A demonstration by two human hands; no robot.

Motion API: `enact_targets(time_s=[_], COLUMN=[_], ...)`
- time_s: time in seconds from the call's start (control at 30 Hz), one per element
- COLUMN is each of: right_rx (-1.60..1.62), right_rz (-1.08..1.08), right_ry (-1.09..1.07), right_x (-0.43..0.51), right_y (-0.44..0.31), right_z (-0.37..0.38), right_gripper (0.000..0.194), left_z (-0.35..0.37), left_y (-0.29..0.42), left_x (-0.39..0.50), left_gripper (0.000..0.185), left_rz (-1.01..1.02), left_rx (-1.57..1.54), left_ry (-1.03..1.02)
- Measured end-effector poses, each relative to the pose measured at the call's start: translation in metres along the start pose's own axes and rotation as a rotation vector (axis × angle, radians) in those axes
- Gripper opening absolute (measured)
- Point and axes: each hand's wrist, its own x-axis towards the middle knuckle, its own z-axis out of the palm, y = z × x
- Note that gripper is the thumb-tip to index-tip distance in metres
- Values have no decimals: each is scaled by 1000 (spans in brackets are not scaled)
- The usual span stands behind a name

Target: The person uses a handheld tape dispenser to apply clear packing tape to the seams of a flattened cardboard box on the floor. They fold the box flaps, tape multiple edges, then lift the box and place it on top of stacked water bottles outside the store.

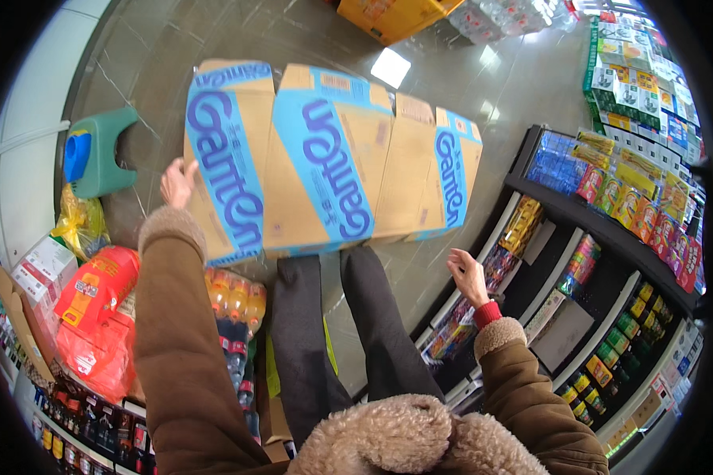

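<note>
A flattened cardboard carton (pixel 324 166), tan with blue bands and large Ganten lettering, spreads in front of me. Its creased panels run from left to right, and its near edge is by my trouser legs (pixel 300 320). My left hand (pixel 178 183) is at the carton's left edge, thumb against or just over it. The fingers look loosely apart and do not wrap the board. Off the carton's lower right corner, my right hand (pixel 468 276) is empty with its fingers loosely curled, near a dark display shelf (pixel 520 276).
A green plastic stool (pixel 104 154) with a blue object stands at left, above red plastic bags (pixel 98 297). Packs of orange drink bottles (pixel 234 300) sit beside my left leg. Snack packets (pixel 630 208) top the right shelf. A yellow box (pixel 392 18) and wrapped water bottles (pixel 499 18) lie beyond.
</note>
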Motion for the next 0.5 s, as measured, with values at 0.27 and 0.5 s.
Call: enact_targets(time_s=[0.27,0.5], right_rx=[74,67], right_rz=[-119,19], right_ry=[-175,-186], right_x=[-23,-79], right_y=[-19,-31], right_z=[63,29], right_gripper=[33,28], left_z=[77,124], left_y=[-27,-89], left_x=[-93,-233], left_gripper=[62,41], left_rz=[323,-29], left_rx=[-38,-91], left_ry=[-68,-446])
